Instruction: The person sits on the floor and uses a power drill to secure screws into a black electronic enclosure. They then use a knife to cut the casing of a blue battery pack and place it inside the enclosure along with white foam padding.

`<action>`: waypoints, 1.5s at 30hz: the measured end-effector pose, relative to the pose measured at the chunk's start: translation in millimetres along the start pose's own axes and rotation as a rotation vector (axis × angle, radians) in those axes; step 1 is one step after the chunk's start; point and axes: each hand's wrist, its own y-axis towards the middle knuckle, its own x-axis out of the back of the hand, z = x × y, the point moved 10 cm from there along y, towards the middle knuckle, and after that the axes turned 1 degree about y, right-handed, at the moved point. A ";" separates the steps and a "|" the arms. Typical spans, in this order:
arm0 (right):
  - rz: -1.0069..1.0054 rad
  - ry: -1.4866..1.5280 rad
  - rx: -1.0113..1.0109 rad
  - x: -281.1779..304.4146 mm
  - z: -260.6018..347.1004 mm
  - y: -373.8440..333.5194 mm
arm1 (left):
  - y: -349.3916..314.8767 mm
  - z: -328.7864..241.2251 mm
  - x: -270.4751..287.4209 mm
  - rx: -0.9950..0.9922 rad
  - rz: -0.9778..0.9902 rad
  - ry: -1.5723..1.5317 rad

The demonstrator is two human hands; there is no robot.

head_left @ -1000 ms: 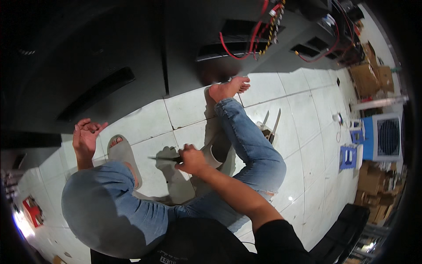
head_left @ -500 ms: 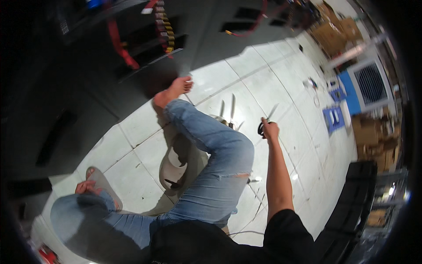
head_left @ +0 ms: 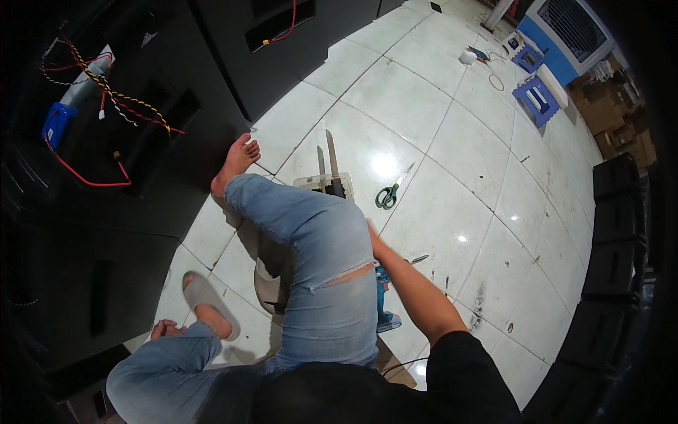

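Observation:
My left hand [head_left: 164, 329] hangs past my left knee, near the grey slipper [head_left: 205, 297] on my left foot. Its fingers show in part, loosely apart, with nothing seen in them. Most of my right hand [head_left: 373, 232] is hidden behind my raised right knee, so what its fingers do does not show. Scissors with dark green handles [head_left: 386, 197] lie on the tiles just beyond it. Close to my right forearm is a teal cordless drill [head_left: 384, 300], partly covered by my leg. A pale tray [head_left: 346, 182] beyond my knee holds long-bladed tools [head_left: 332, 155].
Black cabinets [head_left: 205, 141] line the left side, with wires and a blue-wrapped battery pack [head_left: 58, 127] at one. More black cases [head_left: 614, 240] stand along the right. Purple folding stools [head_left: 537, 99] and a blue-and-white air cooler [head_left: 558, 46] are at the far right.
My right hand has let go of the scissors, which now lie on the floor, and has drawn back behind my knee. The view has shifted, bringing the drill into sight.

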 end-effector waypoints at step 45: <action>0.314 -1.126 -0.010 102.6 -37.2 176.4 | 52.4 -20.2 -64.3 -0.102 0.025 -0.022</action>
